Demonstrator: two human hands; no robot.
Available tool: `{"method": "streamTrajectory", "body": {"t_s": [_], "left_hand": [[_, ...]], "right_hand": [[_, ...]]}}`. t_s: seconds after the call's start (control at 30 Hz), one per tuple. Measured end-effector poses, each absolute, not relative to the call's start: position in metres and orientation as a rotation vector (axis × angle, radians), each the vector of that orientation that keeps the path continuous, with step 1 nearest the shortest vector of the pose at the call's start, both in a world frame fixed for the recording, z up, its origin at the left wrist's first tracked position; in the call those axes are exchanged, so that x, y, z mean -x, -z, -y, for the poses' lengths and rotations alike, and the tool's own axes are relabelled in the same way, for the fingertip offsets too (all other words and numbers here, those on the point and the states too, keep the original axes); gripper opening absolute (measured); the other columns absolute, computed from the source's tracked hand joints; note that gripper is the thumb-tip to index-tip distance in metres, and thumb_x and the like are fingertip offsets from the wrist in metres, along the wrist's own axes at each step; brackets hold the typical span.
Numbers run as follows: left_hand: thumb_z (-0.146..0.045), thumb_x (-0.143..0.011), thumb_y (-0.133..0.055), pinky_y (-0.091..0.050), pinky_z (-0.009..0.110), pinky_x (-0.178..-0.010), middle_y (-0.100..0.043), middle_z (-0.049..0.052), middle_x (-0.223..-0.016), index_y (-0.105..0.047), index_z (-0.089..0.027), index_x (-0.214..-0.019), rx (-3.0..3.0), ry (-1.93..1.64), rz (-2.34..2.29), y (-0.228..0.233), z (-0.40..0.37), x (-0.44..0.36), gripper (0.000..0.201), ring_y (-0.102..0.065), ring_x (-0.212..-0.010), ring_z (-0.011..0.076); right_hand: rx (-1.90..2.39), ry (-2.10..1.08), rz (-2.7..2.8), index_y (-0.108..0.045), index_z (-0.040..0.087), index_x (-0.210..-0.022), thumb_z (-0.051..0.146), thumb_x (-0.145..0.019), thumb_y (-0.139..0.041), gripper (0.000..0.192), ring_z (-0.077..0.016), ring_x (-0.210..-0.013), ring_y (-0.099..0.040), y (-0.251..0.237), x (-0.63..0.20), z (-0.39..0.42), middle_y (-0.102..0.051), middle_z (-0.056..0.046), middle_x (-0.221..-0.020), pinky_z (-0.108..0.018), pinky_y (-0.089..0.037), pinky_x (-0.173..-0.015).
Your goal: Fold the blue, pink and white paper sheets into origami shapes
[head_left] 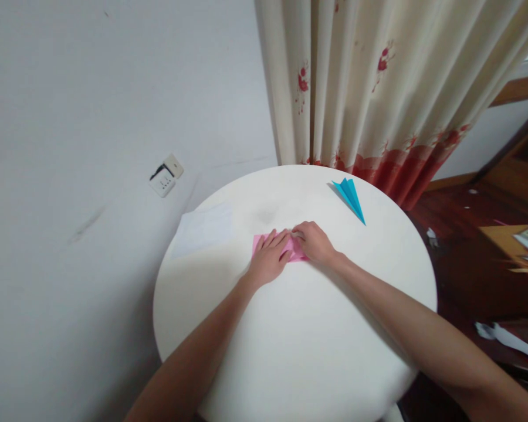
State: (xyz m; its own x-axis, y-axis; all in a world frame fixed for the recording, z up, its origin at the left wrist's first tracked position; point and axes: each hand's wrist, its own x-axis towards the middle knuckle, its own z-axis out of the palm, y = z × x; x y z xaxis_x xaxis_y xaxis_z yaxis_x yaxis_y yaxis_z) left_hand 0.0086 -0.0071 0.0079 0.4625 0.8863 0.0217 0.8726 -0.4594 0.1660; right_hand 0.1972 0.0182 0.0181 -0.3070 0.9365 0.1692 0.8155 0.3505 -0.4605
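A small sheet of pink paper (294, 251) lies on the round white table (290, 346), partly covered by both hands. My left hand (269, 258) rests flat on its left and middle part, fingers spread. At the paper's right end is my right hand (315, 241), its fingers curled and pressed together. Something small and pale shows at the right fingertips, too blurred to name. Farther back on the table, to the right, sits a folded blue paper plane (351, 199), apart from both hands.
A pale white sheet (205, 228) lies at the table's left side. A wall with a socket (162, 183) borders the table on the left, and a patterned curtain (356, 88) hangs behind it. Papers lie on a wooden surface (501, 239) at the right.
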Motion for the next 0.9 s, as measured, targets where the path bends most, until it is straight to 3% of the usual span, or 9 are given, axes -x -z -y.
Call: {"method": "streamTrajectory", "body": {"t_s": [0.13, 0.4, 0.53, 0.77, 0.9], "left_hand": [[-0.041, -0.104, -0.037, -0.018, 0.050, -0.126, -0.028, 0.008, -0.167, -0.028, -0.019, -0.160, -2.547, -0.174, -1.555, -0.008, 0.008, -0.009, 0.061, -0.020, -0.156, 0.0253], [-0.055, -0.097, -0.053, -0.016, 0.051, -0.126, -0.027, 0.011, -0.167, -0.029, -0.018, -0.159, -2.563, -0.172, -1.528, -0.008, 0.007, -0.008, 0.076, -0.019, -0.156, 0.0272], [-0.058, -0.095, -0.055, -0.017, 0.049, -0.127, -0.024, 0.011, -0.168, -0.027, -0.018, -0.160, -2.546, -0.177, -1.496, -0.008, 0.007, -0.007, 0.081, -0.017, -0.157, 0.0266], [-0.067, -0.095, -0.049, -0.013, 0.051, -0.127, -0.021, 0.012, -0.169, -0.019, -0.016, -0.162, -2.554, -0.184, -1.409, -0.008, 0.007, -0.007, 0.089, -0.012, -0.158, 0.0279], [-0.070, -0.092, -0.051, -0.015, 0.051, -0.126, -0.019, 0.016, -0.169, -0.015, -0.013, -0.162, -2.548, -0.203, -1.399, -0.007, 0.007, -0.008, 0.097, -0.013, -0.157, 0.0293]], "right_hand": [[1.494, -0.430, 2.267, -0.071, 0.017, -0.117, 0.020, -0.098, -0.051, 0.028, -0.0226, -0.109, -0.062, -0.022, -0.192, -0.014, -0.070, -0.012, -0.116, -0.029, -0.042, -0.098], [1.620, -0.559, 2.208, -0.064, 0.015, -0.130, 0.013, -0.087, -0.058, 0.043, -0.0232, -0.105, -0.067, -0.024, -0.192, -0.004, -0.071, -0.013, -0.116, -0.028, -0.047, -0.089], [1.681, -0.710, 2.092, -0.064, 0.011, -0.130, 0.018, -0.088, -0.059, 0.042, -0.0237, -0.101, -0.071, -0.026, -0.192, -0.003, -0.075, -0.013, -0.114, -0.028, -0.049, -0.085], [1.692, -0.834, 1.974, -0.076, 0.015, -0.100, 0.022, -0.085, -0.069, 0.018, -0.0224, -0.084, -0.073, -0.023, -0.194, -0.009, -0.079, -0.009, -0.093, -0.027, -0.047, -0.070], [1.652, -0.734, 1.991, -0.076, 0.015, -0.089, 0.020, -0.084, -0.068, 0.011, -0.0216, -0.083, -0.070, -0.019, -0.191, -0.009, -0.078, -0.010, -0.092, -0.027, -0.044, -0.070]]}}
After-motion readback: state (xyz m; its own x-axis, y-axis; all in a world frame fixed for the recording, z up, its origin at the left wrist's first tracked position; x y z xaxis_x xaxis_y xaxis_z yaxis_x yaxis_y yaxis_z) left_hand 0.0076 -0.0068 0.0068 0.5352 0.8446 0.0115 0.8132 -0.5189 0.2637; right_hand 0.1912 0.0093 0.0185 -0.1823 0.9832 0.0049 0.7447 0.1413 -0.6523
